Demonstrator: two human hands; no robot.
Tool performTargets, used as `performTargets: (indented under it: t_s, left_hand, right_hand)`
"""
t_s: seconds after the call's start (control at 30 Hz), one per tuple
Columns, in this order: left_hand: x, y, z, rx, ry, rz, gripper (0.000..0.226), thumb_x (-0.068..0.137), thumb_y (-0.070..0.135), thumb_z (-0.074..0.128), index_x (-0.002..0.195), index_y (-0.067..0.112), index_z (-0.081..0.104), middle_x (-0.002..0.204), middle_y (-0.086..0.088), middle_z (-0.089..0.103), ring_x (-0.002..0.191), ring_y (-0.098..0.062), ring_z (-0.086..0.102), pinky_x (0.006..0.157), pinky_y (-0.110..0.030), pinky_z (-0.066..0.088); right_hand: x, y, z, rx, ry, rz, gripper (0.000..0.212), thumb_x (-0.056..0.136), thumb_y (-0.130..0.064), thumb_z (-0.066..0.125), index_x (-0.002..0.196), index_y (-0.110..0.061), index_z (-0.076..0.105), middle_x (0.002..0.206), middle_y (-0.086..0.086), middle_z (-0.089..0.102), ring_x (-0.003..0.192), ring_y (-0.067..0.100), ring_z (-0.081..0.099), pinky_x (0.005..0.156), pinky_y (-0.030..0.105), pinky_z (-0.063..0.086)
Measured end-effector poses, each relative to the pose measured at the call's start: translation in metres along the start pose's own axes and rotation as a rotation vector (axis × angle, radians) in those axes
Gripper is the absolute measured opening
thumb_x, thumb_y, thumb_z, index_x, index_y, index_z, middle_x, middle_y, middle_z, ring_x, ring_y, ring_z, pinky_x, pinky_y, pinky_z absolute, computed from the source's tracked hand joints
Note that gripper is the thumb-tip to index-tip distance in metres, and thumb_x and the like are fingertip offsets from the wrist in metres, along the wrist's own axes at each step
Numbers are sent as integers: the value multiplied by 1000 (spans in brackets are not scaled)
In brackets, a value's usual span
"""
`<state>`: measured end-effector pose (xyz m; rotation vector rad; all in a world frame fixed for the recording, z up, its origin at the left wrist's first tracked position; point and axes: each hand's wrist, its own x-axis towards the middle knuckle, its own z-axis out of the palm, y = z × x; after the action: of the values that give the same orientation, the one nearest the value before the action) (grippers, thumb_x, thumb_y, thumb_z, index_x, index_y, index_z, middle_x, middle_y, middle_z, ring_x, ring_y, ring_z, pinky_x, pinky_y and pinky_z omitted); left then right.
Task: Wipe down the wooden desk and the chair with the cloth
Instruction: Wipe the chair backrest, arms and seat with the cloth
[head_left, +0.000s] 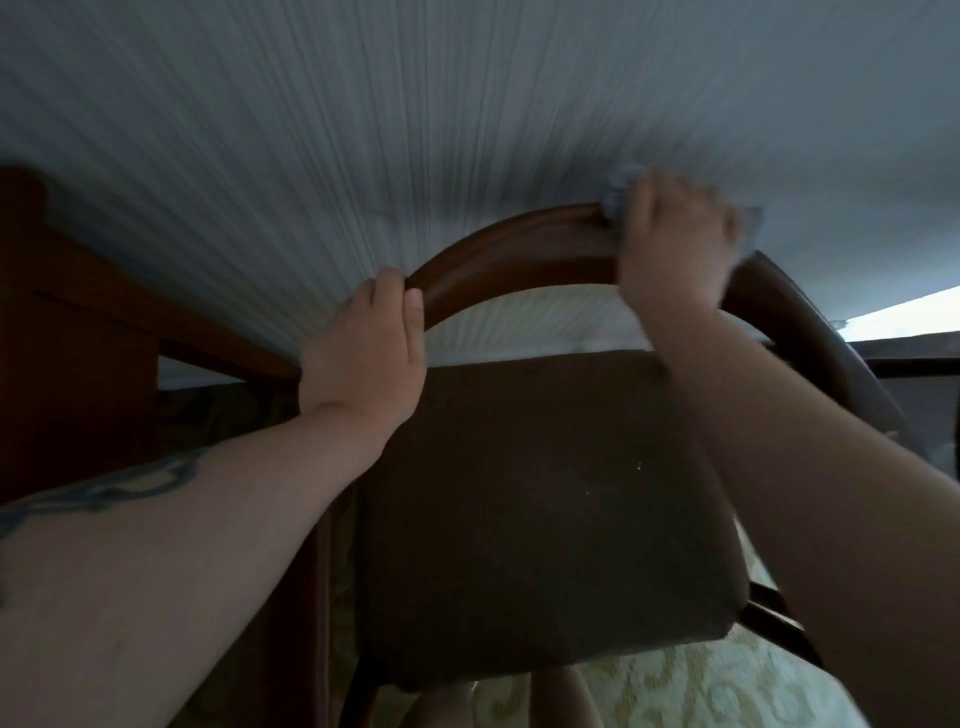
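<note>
- Forearms: two in view, reaching forward from the bottom edge; the left one carries a dark tattoo (104, 488).
- Floor (649, 691): pale patterned carpet, visible under and to the right of the seat.
- Chair (519, 260): one, dark wood. Brown padded seat (545, 493) sits between the two arms; curved top rail arcs across above it. Dark frame pieces show below the seat at lower right.
- Left hand (363, 353): gripping the left end of the curved rail, fingers wrapped over the top, thumb along the near face.
- Right hand (675, 244): closed on the cloth (621, 184), pressing it onto the top of the rail right of centre. Motion-blurred, so individual fingers cannot be made out.
- Cloth: one, grey-blue, bunched under the right hand; bits stick out at the hand's upper left and at its right edge. It is on the chair rail, not on the worktop.
- Worktop (78, 322): one dark wooden piece at far left, beside the chair; only part of it shows and its top surface is out of view.
- Wall (363, 104): pale blue-grey with fine vertical ribbing, fills the upper half behind the chair.
- Bright strip (904, 317) at far right edge, too blurred to identify.
</note>
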<state>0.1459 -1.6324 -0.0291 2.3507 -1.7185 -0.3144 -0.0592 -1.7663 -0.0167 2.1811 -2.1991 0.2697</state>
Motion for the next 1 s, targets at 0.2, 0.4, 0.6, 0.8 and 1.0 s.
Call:
performTargets:
  t_s: [0.2,0.4,0.6,0.8,1.0]
  left_hand:
    - [3,3,0,-29,-24,-12,37,104,37,18,119,17,45,96,0,53,75,-12,47,60,-28,29]
    - [0,3,-2,-30,-7,-12,37,104,36,23,125,15,46,103,-3,56,82,-16,49,66,-27,27]
    - [0,2,2,-40,22,1,43,104,37,13,120,16,46,92,2,49,76,-14,47,63,-30,30]
    - [0,2,2,-41,13,-22,36,105,37,17,112,16,45,90,3,47,74,-13,44,60,-32,27]
    - [0,2,6,-44,60,-3,40,105,37,14,117,17,47,90,4,48,75,-12,46,61,-29,28]
  right_hand:
    - [-16,-85,2,11,-91,30,45,102,-31,24,126,-14,58,130,12,56,129,32,40,112,47,21]
    - [-51,-92,5,212,-24,-616,39,100,-36,35,107,-16,67,107,5,65,108,28,55,104,41,27]
    - [-33,-8,19,497,441,145,30,91,-35,60,98,-7,70,123,14,59,115,34,51,100,34,39]
    - [-96,-119,27,1086,106,584,9,98,-19,56,94,-18,48,104,0,55,85,6,53,68,6,41]
    - [-66,-65,17,1133,146,624,16,98,-7,51,91,-20,44,92,-5,54,83,6,53,70,3,41]
